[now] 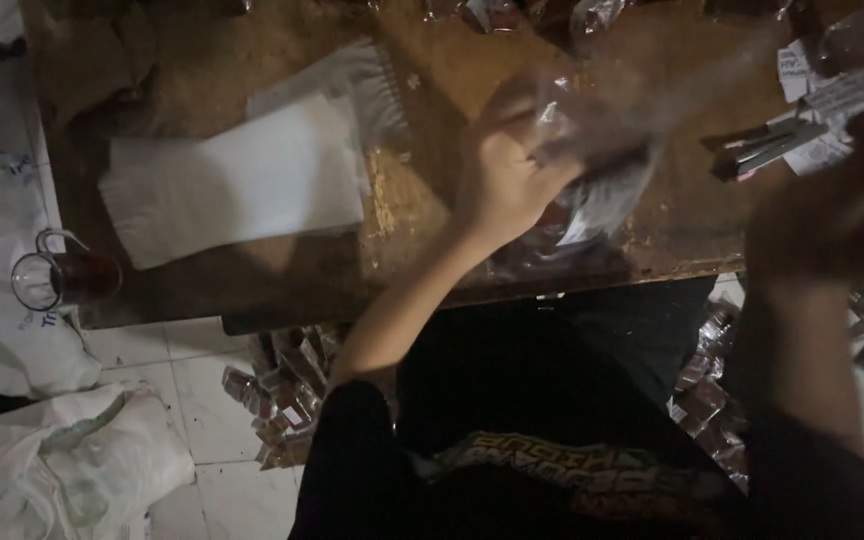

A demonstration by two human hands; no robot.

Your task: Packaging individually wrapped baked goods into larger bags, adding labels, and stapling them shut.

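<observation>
- Worn wooden table [202, 290] is serving as bench; white paper stack [237, 180] lying near its middle, within reach.
- Left hand [502, 185] is pinching clear plastic packet [602, 170], holding it above the table edge.
- Right hand [832, 215] is blurring; grip cannot be told.

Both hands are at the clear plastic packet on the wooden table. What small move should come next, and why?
Probably steady the clear packet flat on the table: the left hand grips it, the right hand is motion-blurred, and the stapler lies close.
</observation>
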